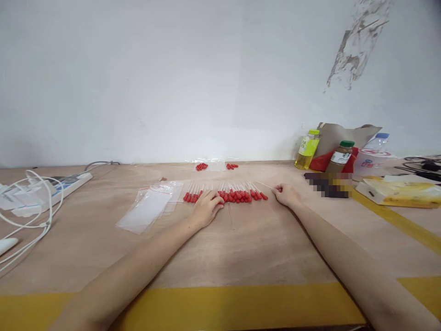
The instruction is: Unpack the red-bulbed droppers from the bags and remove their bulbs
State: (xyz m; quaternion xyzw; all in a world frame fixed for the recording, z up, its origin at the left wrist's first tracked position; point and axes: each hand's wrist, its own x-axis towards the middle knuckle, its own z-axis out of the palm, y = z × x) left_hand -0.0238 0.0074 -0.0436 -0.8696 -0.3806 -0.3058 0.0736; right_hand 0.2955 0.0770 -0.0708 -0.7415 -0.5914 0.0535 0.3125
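A long row of thin pale sticks with red tips (241,196) lies on the wooden table, tips toward me. My left hand (207,207) rests over the left-middle part of this row, its bent fingers closed over some red tips. Which sticks it grips is partly hidden under the fingers. At the row's right end, my right hand (285,194) pinches one thin pale stick (264,185) that points up and left. The end inside its fingers is hidden. Clear plastic bags (146,209) lie flat left of the row, partly overlapping.
Against the wall lie clear bags with red-tipped pieces (201,166). On the right stand a yellow-capped bottle (308,151), a green-capped bottle (340,157) and a plastic tub (370,162), beside a tissue pack (401,191). A power strip (70,188) and white cables (51,209) lie left.
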